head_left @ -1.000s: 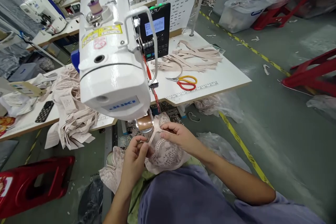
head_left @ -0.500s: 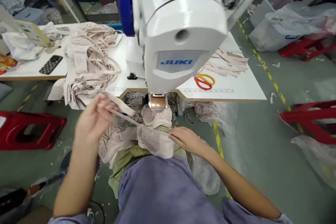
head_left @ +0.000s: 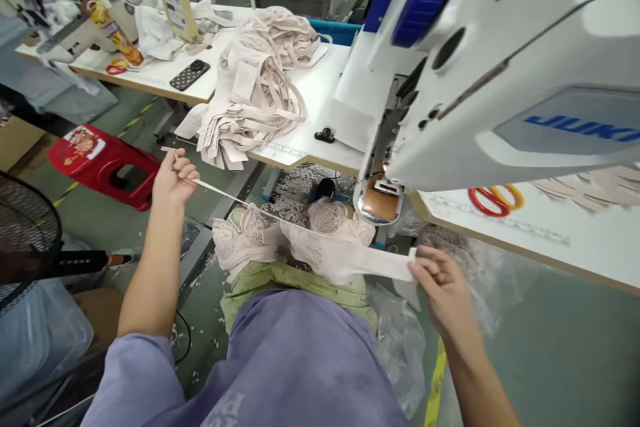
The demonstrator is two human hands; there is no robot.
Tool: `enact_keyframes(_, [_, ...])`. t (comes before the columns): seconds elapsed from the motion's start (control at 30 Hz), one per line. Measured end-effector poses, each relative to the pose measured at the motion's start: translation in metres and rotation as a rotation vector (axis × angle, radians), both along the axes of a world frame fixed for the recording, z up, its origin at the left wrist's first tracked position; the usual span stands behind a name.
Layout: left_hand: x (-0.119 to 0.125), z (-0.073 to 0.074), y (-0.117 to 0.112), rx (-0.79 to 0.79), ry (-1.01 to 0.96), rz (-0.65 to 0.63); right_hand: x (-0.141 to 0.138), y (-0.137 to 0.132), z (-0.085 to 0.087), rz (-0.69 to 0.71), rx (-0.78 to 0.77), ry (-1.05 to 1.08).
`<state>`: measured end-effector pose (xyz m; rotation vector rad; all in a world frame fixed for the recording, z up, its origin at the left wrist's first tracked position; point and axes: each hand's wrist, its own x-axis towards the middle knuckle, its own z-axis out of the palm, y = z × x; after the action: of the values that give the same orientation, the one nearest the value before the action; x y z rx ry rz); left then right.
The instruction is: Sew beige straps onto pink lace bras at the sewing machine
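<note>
Stretched across my lap is a pale beige lace bra (head_left: 305,248), its cups at the left and its side band running right. My left hand (head_left: 175,179) is closed on a narrow elastic strip (head_left: 220,191), which runs taut down to the bra's upper edge. My right hand (head_left: 441,278) pinches the far end of the bra's band, thumb against fingers. More lace cups (head_left: 333,217) lie just beyond, below the sewing machine's (head_left: 500,80) rounded end. Olive green cloth (head_left: 300,275) shows under the bra.
A heap of beige straps (head_left: 265,87) covers the table's left part, with a phone (head_left: 190,75) beside it. Red-and-yellow scissors (head_left: 495,201) and cut strips (head_left: 595,183) lie at the right. A red stool (head_left: 107,160) and a fan (head_left: 27,240) stand left.
My view has turned left. My left hand has pulled the strip farther left, away from the machine, and my right hand has moved right, drawing the bra's band out straight.
</note>
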<state>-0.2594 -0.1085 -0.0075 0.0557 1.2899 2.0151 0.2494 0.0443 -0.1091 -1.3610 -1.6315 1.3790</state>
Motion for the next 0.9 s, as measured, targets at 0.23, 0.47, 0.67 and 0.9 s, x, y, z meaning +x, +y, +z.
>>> enact_keyframes(0.23, [0.159,-0.032,0.019,-0.218,0.139,-0.580,-0.069,-0.029,0.028,0.332,0.142,-0.126])
enact_keyframes(0.47, [0.235,-0.015,0.031,-0.356,0.652,-0.929,-0.104,-0.020,0.070,0.584,0.052,-0.029])
enact_keyframes(0.67, [0.238,-0.019,0.037,-0.351,0.922,-1.042,-0.096,-0.010,0.082,0.755,0.172,-0.169])
enact_keyframes(0.9, [0.232,-0.044,0.033,-0.291,0.648,-0.797,-0.087,0.009,0.041,0.547,0.163,-0.180])
